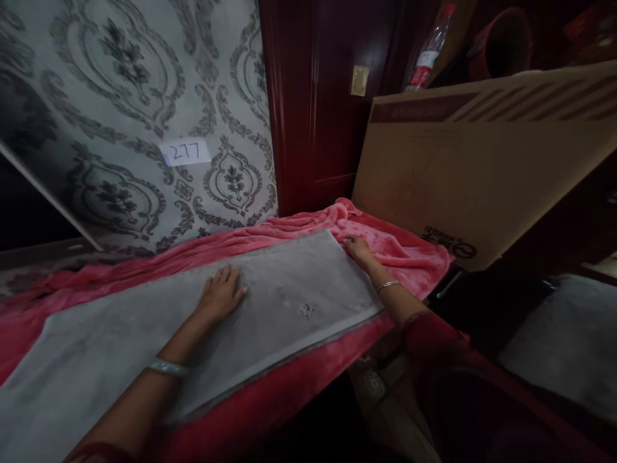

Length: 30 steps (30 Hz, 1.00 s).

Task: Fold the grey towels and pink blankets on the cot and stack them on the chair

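Cloth point(144, 341): a long grey sheet, it lies flat on top of a pink blanket point(308, 379) and runs from the lower left of our view up toward the right. The blanket covers whatever bears it, so we cannot tell whether a table or a bed is underneath.

At the far left a patterned grey wall point(120, 96) rises behind the blanket, and a white label point(186, 152) with the handwritten number 277 is stuck on it. A pale slat point(48, 196) leans across the dark lower left corner of that wall.

Our left hand point(220, 294) rests palm down near the middle of the cloth, fingers spread and flat; it grips nothing. A pale bangle point(167, 367) sits on that wrist.

A little right of the hand, a small dark mark point(305, 310) shows on the cloth.

Our right hand point(357, 247) lies at the cloth's far right corner, fingers on the edge where grey meets pink. Whether its grip pinches the corner or only presses on it, we cannot tell. A thin bracelet point(388, 284) circles this wrist.

Behind stands dark red woodwork point(313, 96). To the right a large cardboard box point(472, 167) leans just beside the blanket, and a plastic bottle point(429, 51) shows above it.
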### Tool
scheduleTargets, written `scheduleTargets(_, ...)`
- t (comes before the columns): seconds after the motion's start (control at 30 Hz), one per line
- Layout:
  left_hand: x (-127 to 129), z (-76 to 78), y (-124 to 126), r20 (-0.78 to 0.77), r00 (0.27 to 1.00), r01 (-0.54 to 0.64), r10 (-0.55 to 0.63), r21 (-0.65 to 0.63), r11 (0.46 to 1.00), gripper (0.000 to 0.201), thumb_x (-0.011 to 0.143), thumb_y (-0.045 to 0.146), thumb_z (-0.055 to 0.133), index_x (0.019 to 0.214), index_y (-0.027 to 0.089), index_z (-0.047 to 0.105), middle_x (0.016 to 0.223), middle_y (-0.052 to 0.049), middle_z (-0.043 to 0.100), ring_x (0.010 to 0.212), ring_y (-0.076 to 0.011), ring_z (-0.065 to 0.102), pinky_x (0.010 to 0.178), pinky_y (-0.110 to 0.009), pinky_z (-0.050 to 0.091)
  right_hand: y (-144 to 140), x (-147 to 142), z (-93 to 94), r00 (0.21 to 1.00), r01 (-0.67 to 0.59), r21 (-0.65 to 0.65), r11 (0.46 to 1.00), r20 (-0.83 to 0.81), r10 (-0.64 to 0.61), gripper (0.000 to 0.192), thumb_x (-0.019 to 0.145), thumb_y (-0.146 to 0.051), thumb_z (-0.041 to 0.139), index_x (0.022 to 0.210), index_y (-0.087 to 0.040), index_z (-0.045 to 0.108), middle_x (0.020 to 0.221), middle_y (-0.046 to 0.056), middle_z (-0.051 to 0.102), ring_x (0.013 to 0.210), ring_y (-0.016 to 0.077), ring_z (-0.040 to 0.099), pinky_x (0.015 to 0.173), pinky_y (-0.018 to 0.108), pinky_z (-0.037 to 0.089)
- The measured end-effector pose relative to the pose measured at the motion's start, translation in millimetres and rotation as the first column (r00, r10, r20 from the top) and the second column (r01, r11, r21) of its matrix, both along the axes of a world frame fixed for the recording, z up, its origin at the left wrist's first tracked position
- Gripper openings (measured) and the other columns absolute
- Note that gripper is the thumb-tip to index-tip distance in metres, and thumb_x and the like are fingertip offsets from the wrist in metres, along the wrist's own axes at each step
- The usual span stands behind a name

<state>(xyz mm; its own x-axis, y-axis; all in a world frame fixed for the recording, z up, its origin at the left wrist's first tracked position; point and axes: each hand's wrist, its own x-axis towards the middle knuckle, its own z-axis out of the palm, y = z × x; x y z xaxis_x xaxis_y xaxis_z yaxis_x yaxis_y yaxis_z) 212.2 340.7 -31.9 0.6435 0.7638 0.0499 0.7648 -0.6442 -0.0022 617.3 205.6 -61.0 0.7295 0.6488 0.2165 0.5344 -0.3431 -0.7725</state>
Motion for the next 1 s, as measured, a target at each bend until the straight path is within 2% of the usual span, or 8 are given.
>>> scheduleTargets(0.1, 10.0, -4.8, 16.5, -0.024, 0.993, -0.112, 0.113, 0.026, 0.993, 0.067, 0.099, 0.044, 0.037, 0.156, 0.010, 0.036, 0.165, -0.023, 0.027, 0.153, -0.0349, 0.026, 0.120, -0.059, 0.026, 28.7, 10.4, 0.6, 0.999, 0.038, -0.099, 0.994, -0.026, -0.041, 0.026, 0.089, -0.026, 0.054, 0.089, -0.011, 0.076, 0.084, 0.010, 0.075, 0.081, 0.0219, 0.069, 0.074, 0.027, 0.050)
scheduleTargets(0.23, 11.7, -21.0, 28.0, -0.031, 0.986, -0.161, 0.162, 0.040, 0.986, 0.067, 0.101, 0.047, 0.033, 0.158, 0.013, 0.033, 0.166, -0.020, 0.024, 0.154, -0.0342, 0.024, 0.120, -0.060, 0.024, 62.6, 23.4, 3.2, 0.997, 0.060, -0.194, 0.979, -0.030, -0.067, 0.028, 0.091, -0.034, 0.058, 0.085, -0.013, 0.075, 0.082, 0.012, 0.074, 0.081, 0.0230, 0.067, 0.072, 0.027, 0.048)
scheduleTargets(0.37, 9.5, -32.7, 30.8, 0.002, 0.989, -0.149, 0.149, 0.079, 0.986, 0.065, 0.100, 0.046, 0.037, 0.158, 0.017, 0.035, 0.166, -0.018, 0.025, 0.153, -0.0344, 0.026, 0.120, -0.060, 0.025, 88.5, 23.8, -1.5, 0.998, 0.063, -0.226, 0.972, 0.001, -0.064, 0.024, 0.089, -0.033, 0.064, 0.092, -0.012, 0.074, 0.085, 0.011, 0.073, 0.079, 0.0220, 0.067, 0.072, 0.027, 0.049)
scheduleTargets(0.47, 8.2, -35.3, 32.3, 0.002, 0.989, -0.147, 0.147, 0.070, 0.987, 0.066, 0.099, 0.047, 0.039, 0.158, 0.019, 0.035, 0.167, -0.017, 0.024, 0.154, -0.0359, 0.024, 0.119, -0.061, 0.026, 96.0, 18.2, -11.6, 0.994, 0.096, -0.182, 0.979, 0.073, -0.084, 0.026, 0.092, -0.029, 0.059, 0.108, -0.013, 0.071, 0.103, 0.012, 0.074, 0.095, 0.0226, 0.067, 0.082, 0.027, 0.049)
scheduleTargets(0.53, 7.7, -35.7, 33.4, -0.010, 0.989, -0.147, 0.147, 0.053, 0.988, 0.067, 0.099, 0.049, 0.039, 0.159, 0.020, 0.035, 0.167, -0.016, 0.023, 0.154, -0.0364, 0.022, 0.120, -0.061, 0.026, 96.3, 14.5, -19.4, 0.988, 0.119, -0.156, 0.981, 0.112, -0.102, 0.029, 0.095, -0.027, 0.054, 0.116, -0.014, 0.069, 0.112, 0.014, 0.072, 0.104, 0.0237, 0.065, 0.088, 0.029, 0.048)
scheduleTargets(0.67, 7.7, -35.2, 34.0, -0.027, 0.989, -0.147, 0.149, 0.044, 0.988, 0.067, 0.099, 0.050, 0.036, 0.159, 0.020, 0.034, 0.168, -0.016, 0.021, 0.154, -0.0367, 0.021, 0.119, -0.061, 0.027, 94.7, 8.5, -28.0, 0.983, 0.140, -0.153, 0.978, 0.141, -0.119, 0.029, 0.095, -0.028, 0.053, 0.117, -0.015, 0.068, 0.114, 0.016, 0.072, 0.107, 0.0259, 0.065, 0.090, 0.032, 0.047)
scheduleTargets(0.83, 9.3, -33.3, 33.0, -0.033, 0.988, -0.151, 0.152, 0.036, 0.988, 0.067, 0.099, 0.051, 0.037, 0.159, 0.021, 0.034, 0.167, -0.016, 0.024, 0.154, -0.0367, 0.024, 0.119, -0.060, 0.026, 85.6, 5.3, -14.1, 0.984, 0.114, -0.174, 0.978, 0.154, -0.087, 0.029, 0.094, -0.026, 0.056, 0.115, -0.013, 0.069, 0.115, 0.017, 0.072, 0.106, 0.0264, 0.066, 0.089, 0.032, 0.048)
scheduleTargets(1.0, 11.5, -30.0, 33.2, -0.031, 0.989, -0.143, 0.143, 0.030, 0.989, 0.069, 0.099, 0.053, 0.034, 0.159, 0.018, 0.033, 0.167, -0.018, 0.024, 0.153, -0.0387, 0.024, 0.119, -0.059, 0.026, 36.8, 9.9, -0.7, 0.991, 0.043, -0.221, 0.974, 0.129, -0.014, 0.029, 0.094, -0.029, 0.054, 0.113, -0.014, 0.071, 0.109, 0.011, 0.073, 0.098, 0.0226, 0.066, 0.084, 0.030, 0.049)
